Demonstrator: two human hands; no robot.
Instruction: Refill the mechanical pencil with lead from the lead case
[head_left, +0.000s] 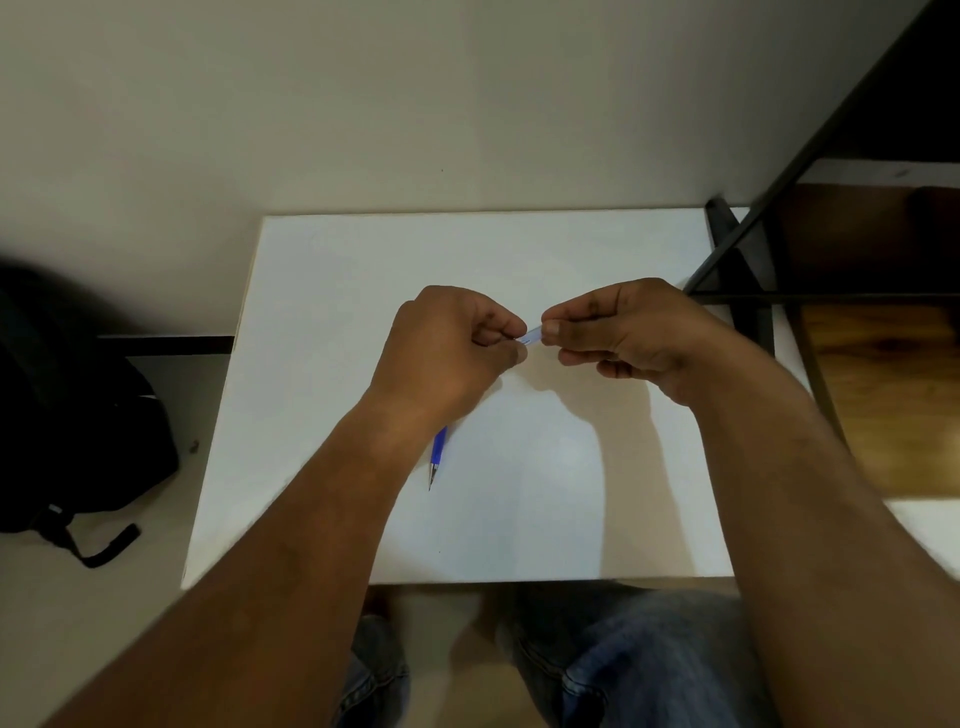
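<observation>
- My left hand (447, 348) and my right hand (623, 332) meet above the middle of the white table (545, 493), fingertips almost touching, with the small pale lead case (531, 334) pinched between them.
- The fingers of my right hand are closed on one end of the case; the fingers of my left hand are curled tight and nipping the other end. I judge I am working the cap off or drawing a lead out, which would explain holding it from both ends.
- I cannot tell whether the case is open, nor what is in it: only a short pale strip of it shows between my fingertips, and no lead can be made out.
- The blue pencil (438, 454) lies on the table under my left wrist, its metal tip pointing toward me, its upper part hidden by my arm. Neither hand grips it, as far as shows; I judge it is parked there so both hands are free for the case.
- The refill itself is not yet begun.
- A black bag (67, 415) sits on the floor to my left, well apart from the work.
</observation>
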